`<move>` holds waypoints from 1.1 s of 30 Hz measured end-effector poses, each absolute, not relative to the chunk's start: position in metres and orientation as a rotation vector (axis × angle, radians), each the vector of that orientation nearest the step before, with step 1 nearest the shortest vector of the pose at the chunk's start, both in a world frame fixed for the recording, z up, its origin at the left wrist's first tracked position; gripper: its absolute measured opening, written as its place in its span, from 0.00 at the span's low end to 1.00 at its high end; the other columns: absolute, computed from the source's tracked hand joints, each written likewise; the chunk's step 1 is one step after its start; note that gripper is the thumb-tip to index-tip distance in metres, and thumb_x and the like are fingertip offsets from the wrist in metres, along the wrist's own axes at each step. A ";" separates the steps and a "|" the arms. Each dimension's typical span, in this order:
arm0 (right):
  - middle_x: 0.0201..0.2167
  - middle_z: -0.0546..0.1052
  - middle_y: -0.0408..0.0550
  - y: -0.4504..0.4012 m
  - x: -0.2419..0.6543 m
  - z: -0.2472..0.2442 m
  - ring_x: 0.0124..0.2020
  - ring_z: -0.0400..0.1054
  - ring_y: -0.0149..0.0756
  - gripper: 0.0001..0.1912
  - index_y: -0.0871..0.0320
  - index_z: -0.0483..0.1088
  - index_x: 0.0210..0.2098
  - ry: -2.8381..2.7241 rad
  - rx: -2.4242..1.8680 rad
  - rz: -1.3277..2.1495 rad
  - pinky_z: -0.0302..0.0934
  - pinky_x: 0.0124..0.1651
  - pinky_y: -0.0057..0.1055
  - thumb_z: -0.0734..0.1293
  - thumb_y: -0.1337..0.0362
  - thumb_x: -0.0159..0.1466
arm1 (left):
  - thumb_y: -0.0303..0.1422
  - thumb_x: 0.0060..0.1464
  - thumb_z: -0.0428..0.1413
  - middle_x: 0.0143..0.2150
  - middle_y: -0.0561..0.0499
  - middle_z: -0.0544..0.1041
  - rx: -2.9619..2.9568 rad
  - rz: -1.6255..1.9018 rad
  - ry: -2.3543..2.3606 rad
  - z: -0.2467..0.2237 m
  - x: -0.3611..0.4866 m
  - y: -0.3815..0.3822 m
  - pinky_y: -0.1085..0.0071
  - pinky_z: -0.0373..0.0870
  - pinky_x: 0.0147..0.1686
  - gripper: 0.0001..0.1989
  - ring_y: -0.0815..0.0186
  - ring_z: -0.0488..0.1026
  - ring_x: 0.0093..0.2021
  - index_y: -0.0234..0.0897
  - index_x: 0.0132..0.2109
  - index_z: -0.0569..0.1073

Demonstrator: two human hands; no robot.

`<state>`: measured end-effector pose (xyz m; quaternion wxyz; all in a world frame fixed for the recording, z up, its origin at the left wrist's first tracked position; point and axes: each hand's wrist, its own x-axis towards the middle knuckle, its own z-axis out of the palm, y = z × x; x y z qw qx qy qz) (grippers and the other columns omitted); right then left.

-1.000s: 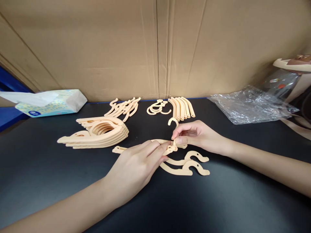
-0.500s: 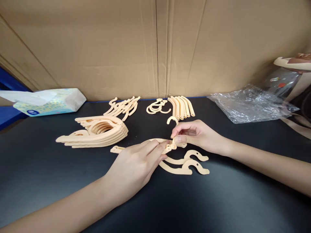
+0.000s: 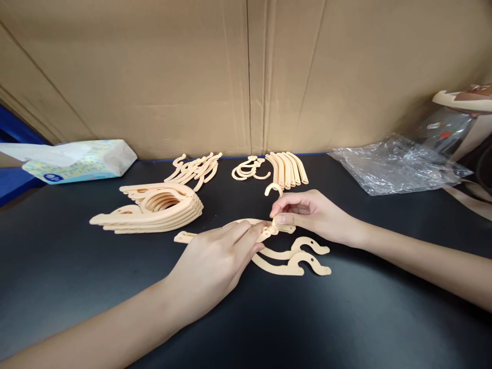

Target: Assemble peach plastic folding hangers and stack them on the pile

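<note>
My right hand (image 3: 307,215) pinches the stem of a beige plastic hook (image 3: 273,188), its curved end pointing up and left. The hook's base meets a small beige arm piece (image 3: 264,235) that my left hand (image 3: 217,259) grips between thumb and fingers. Behind and under my left hand lies a longer curved beige part (image 3: 184,237), partly hidden by the fingers. Two flat beige parts with curled ends (image 3: 307,260) lie just in front of the hands, their left ends covered by my left hand.
A stack of beige hanger-shaped parts (image 3: 154,210) stands at the left. Further back are slim pieces (image 3: 196,169), loose hooks (image 3: 246,169) and curved arms (image 3: 286,169). A tissue pack (image 3: 88,161) lies back left, clear plastic bags (image 3: 400,161) back right, before cardboard (image 3: 172,77).
</note>
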<state>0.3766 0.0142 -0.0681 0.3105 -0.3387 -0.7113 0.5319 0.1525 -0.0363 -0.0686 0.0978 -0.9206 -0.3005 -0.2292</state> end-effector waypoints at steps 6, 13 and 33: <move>0.27 0.74 0.42 0.012 0.377 -0.068 0.28 0.66 0.30 0.13 0.59 0.73 0.34 -1.894 -0.909 1.372 0.63 0.34 0.29 0.71 0.55 0.60 | 0.27 0.67 0.46 0.47 0.48 0.79 -2.737 -0.654 -0.900 -0.068 0.154 -0.037 0.72 0.75 0.40 0.10 0.65 0.78 0.43 0.31 0.50 0.70; 0.28 0.75 0.43 0.013 0.374 -0.067 0.28 0.67 0.30 0.13 0.58 0.72 0.33 -1.937 -0.929 1.285 0.63 0.34 0.29 0.70 0.54 0.61 | 0.27 0.67 0.46 0.46 0.48 0.79 -2.731 -0.631 -0.950 -0.068 0.155 -0.038 0.71 0.74 0.37 0.11 0.65 0.78 0.41 0.31 0.50 0.71; 0.29 0.73 0.43 0.005 0.369 -0.068 0.28 0.64 0.31 0.10 0.56 0.72 0.33 -2.058 -0.919 1.031 0.60 0.33 0.30 0.68 0.56 0.64 | 0.31 0.68 0.44 0.31 0.54 0.75 -2.611 -0.546 -1.050 -0.068 0.154 -0.037 0.70 0.66 0.21 0.13 0.67 0.74 0.24 0.32 0.51 0.71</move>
